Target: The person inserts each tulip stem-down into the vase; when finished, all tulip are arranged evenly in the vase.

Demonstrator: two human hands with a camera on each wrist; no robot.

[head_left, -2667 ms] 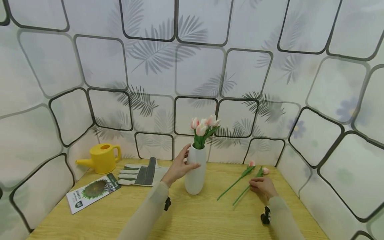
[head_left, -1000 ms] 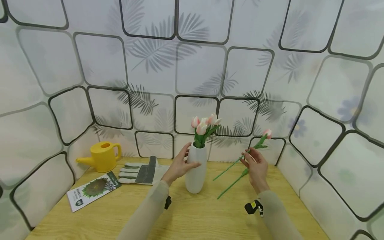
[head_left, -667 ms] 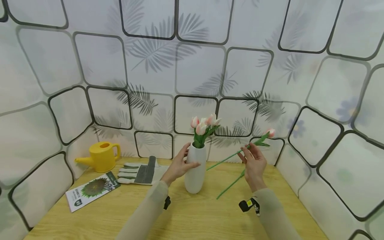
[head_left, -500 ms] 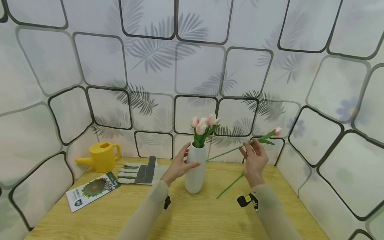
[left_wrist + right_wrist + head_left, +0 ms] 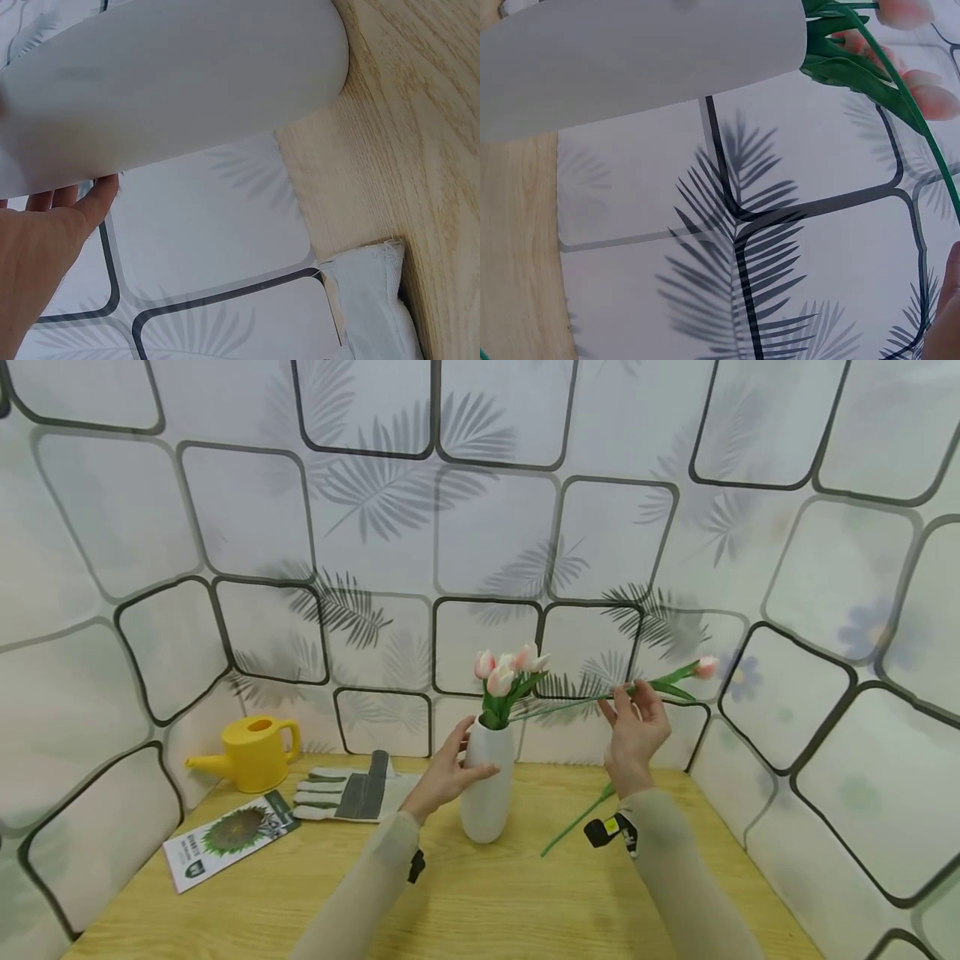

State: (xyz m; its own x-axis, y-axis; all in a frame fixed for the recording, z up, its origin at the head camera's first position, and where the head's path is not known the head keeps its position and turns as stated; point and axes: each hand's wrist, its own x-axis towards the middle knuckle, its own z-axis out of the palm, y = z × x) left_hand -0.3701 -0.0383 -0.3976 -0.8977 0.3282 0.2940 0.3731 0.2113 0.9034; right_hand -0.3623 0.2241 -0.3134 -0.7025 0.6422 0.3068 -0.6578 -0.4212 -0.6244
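A white vase stands upright on the table with several pink-and-white tulips in its mouth. My left hand grips the vase's upper left side, thumb across the front and fingers behind. Between the thumb and fingers of my right hand is the stem of a single tulip, held in the air almost level. Its bloom points right, and the stem end reaches the leaves just above the vase mouth. Another tulip lies on the table below my right hand, its bloom hidden by that hand.
To the left, a yellow watering can stands near the wall. A sunflower seed packet and grey-white work gloves lie in front of it and beside the vase. Patterned walls enclose the wooden table at the back and sides.
My right hand has picked a tulip off the table, raised it and tipped it nearly level, bringing its stem end left to the vase mouth. My left hand has stayed on the vase.
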